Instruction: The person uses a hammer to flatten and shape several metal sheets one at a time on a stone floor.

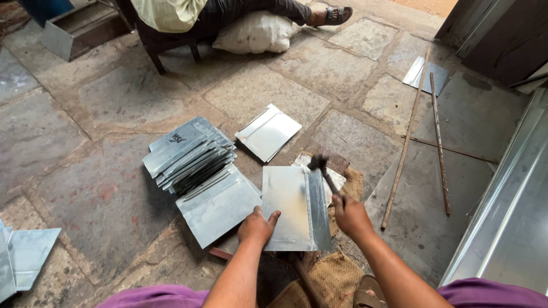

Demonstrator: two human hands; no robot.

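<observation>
Metal sheet (291, 208) lies flat on a burlap sack (334, 274) on the stone floor (103, 199), directly in front of the person. Its right edge is folded up into a raised seam.

Risk, as I judge it: the left hand (257, 226) sits close to the strike zone along the seam. A glancing blow could skid the hammer (321, 165) off the fold toward the fingers, or the sheet could jump on the soft sack and its cut edge could catch the palm. A loose grip low on the handle would make a miss likelier.

Left hand: fingers spread flat, pressing on the near left corner of the sheet, gripping nothing.

Right hand (351, 215): closed around the hammer handle, just right of the sheet; the head hangs above the sheet's far right corner.

Left of the sheet: a stack of folded sheets (191, 151) and one loose sheet (218, 204) touching it. Two long rods (439, 148) lie well to the right.
</observation>
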